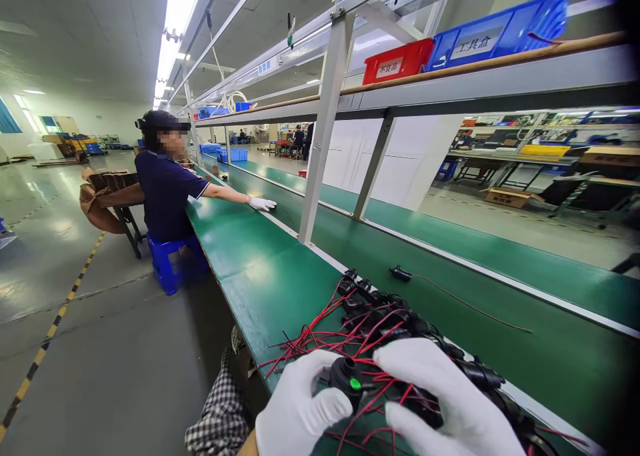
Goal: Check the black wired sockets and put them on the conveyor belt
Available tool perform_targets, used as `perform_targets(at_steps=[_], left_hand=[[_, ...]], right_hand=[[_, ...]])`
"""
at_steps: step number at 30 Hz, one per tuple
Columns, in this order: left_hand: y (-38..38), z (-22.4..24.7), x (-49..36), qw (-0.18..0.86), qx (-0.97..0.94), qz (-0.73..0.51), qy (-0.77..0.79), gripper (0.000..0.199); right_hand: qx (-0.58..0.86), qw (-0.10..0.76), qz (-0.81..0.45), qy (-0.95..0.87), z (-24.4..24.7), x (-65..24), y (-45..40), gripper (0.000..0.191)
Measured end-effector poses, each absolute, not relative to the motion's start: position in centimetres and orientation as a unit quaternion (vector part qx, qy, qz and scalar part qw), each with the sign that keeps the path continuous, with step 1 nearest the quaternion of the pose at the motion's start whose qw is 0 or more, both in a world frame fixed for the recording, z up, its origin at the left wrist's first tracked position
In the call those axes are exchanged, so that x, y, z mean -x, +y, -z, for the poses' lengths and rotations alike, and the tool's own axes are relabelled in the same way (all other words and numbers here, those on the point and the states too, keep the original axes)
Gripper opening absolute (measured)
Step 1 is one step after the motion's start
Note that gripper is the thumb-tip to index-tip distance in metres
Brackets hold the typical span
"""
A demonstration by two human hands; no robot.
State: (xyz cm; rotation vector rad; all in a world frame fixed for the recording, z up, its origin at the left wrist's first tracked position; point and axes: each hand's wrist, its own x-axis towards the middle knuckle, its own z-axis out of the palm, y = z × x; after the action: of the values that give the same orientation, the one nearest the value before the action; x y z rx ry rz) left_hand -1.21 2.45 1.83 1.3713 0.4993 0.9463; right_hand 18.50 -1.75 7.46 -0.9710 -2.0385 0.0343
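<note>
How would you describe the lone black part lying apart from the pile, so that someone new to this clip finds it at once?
Start at the long green workbench and find the heap of black parts with red wires in front of the gloved hands. Just beyond that heap, towards the white rail, lies the single black part. Unlike its tangled neighbours, it lies alone, one thin red wire trailing off to the right.

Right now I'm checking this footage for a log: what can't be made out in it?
- Head view: left hand and right hand are cut by the bottom edge; wrists unseen.
- Black part with green dot: mostly covered by both hands, shape unclear.
- Pile of black parts with red wires: tangled, count unreadable.
- Red bin label: too small.
- Co-worker's gloved hand: too far to tell what it touches.
</note>
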Motion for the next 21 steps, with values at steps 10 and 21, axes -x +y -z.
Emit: perform_targets(at_steps=[10,21], left_hand=[[0.8,-2.4,0.6,0.608,-0.613,-0.422,0.276,0.057],[1.0,-1.4,-1.3,0.772,-0.401,-0.418,0.262,0.052]], right_hand=[[0.373,0.385,0.019,-0.844,-8.2,-17.5,-2.6,0.016],[0.480,0.455,-0.167,-0.731,-5.6,-16.0,-0.7,0.035]])
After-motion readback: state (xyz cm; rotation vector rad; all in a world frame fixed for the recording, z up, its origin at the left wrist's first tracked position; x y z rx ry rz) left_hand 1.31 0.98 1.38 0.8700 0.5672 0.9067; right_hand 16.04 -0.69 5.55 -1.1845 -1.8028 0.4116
